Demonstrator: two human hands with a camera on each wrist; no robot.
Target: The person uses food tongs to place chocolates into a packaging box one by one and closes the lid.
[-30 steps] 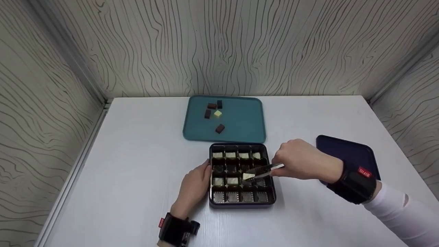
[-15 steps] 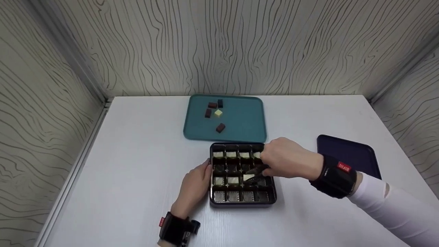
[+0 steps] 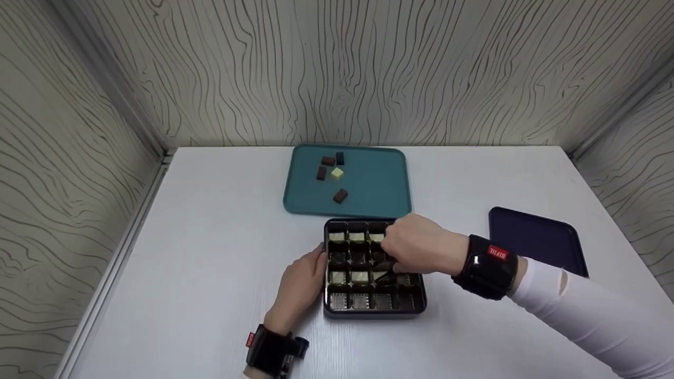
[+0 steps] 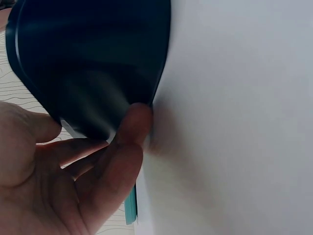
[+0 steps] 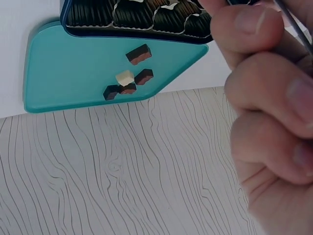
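A dark, divided tin [image 3: 375,314] holds white chocolates in its back row and third row, with dark chocolates between. My left hand [image 3: 297,281] holds the tin's left side; in the left wrist view its fingertips [image 4: 137,120] press on the dark wall [image 4: 88,58]. Over the tin's right half, my right hand [image 3: 421,245] grips slim metal tongs [image 3: 387,277], whose shank [image 5: 293,22] shows in the right wrist view. Their tips are down in the third row, at a white chocolate [image 3: 377,275] that they partly cover. Whether they still pinch it, I cannot tell.
Behind the tin lies a teal tray [image 3: 379,184] bearing several dark chocolates [image 3: 340,196] and one white chocolate [image 3: 337,173]. A navy lid [image 3: 537,239] lies at the right, beside the right forearm. The front row's compartments [image 3: 360,301] show only their ridged bottoms.
My right hand has shifted left over the tin with the tongs, whose tips stay at the third-row white chocolate. The left hand keeps its place on the tin.
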